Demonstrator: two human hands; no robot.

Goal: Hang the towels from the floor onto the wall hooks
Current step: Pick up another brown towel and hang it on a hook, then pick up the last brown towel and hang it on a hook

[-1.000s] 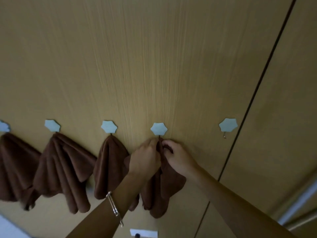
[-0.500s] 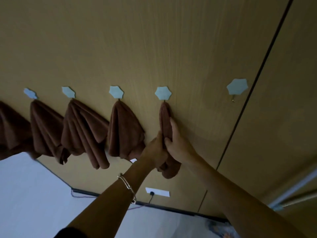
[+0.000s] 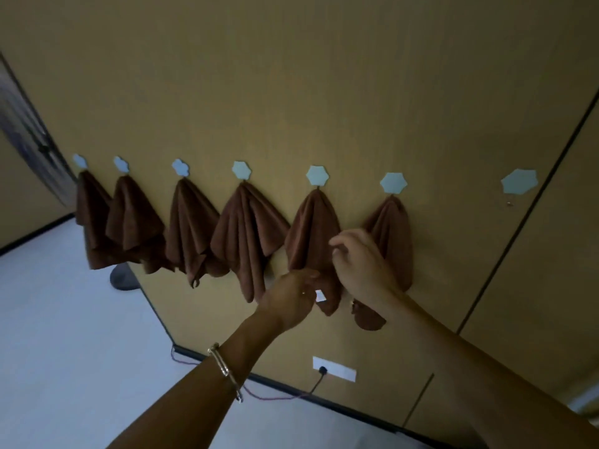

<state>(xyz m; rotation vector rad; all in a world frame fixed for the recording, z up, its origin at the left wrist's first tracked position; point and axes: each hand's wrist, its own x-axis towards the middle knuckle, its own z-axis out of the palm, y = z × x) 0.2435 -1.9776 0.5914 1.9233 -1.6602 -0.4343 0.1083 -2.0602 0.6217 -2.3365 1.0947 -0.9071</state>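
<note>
The right grip (image 3: 363, 264) hangs loosely curled, holding nothing, in front of the sixth brown towel (image 3: 393, 228). The left grip (image 3: 288, 299) touches the fifth towel (image 3: 311, 228) low down, pinch unclear. Smooth gently downward, never lifting cloth off its hook (image 3: 317, 175). One empty hook (image 3: 518, 186) waits at right.

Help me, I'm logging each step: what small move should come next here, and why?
Probably draw the left hand and right hand back and fetch another towel: the sixth towel already hangs, the right hand seems to hold nothing, and the rightmost hook is bare.
</note>
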